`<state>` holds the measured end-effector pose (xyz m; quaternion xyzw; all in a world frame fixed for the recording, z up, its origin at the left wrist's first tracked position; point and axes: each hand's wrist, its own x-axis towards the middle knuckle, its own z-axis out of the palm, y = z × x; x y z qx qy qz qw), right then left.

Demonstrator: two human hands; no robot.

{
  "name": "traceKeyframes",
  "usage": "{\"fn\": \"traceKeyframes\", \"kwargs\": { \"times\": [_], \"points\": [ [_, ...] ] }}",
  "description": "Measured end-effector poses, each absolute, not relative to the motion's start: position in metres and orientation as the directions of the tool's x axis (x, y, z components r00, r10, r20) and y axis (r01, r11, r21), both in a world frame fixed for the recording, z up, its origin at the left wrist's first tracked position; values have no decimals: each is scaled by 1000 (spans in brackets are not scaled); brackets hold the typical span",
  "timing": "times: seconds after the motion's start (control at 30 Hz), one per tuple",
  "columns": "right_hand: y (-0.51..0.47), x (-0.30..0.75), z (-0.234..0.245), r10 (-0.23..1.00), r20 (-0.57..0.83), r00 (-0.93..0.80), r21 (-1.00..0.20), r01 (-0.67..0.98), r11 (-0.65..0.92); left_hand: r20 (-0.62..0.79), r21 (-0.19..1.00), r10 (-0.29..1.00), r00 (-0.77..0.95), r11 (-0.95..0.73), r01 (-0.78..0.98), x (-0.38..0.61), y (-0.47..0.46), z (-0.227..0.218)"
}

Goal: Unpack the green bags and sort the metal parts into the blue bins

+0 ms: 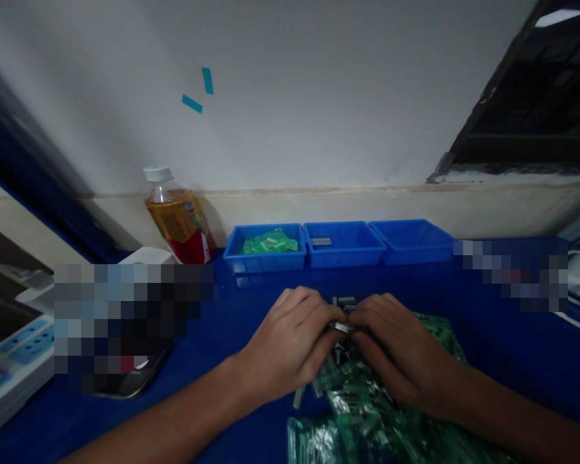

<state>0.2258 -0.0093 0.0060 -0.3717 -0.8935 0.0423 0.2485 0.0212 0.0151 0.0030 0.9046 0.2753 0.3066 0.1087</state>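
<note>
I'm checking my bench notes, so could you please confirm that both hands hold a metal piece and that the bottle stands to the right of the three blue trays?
Not quite: the head view shows the bottle standing to the left of the three blue trays, not the right. The left hand and right hand do both hold a metal piece.

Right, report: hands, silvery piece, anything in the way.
Left hand and right hand pinching small silvery piece between them. Green plastic close by right hand. Loose pieces lying near; no blockage visible.
</note>
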Motion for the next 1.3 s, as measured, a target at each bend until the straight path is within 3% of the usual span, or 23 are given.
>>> {"fn": "traceKeyframes", "kwargs": {
  "times": [0.23, 0.47, 0.63, 0.9, 1.1, 1.3],
  "points": [
    [-10, 227, -3, 655, 518, -550, -239, 642, 729, 444, 362, 584, 680, -811, 460, 22, 15, 4],
    [-10, 226, 4, 670, 483, -564, -247, 646, 722, 437, 379, 582, 685, -810, 447, 22, 13, 7],
    [-10, 225, 5, 678, 460, -573, -231, 660, 715, 457, 312, 551, 699, -835, 454, 22, 14, 5],
    [-11, 226, 0, 630, 548, -551, -170, 664, 728, 470, 307, 566, 677, -824, 476, 23, 14, 3],
    [-13, 225, 2, 595, 566, -570, -127, 653, 747, 384, 312, 598, 703, -801, 511, 23, 15, 6],
    [25, 245, 37, 698, 580, -420, -116, 806, 581, 320, 361, 656, 683, -751, 552, 25, 14, 7]
  ]
}}
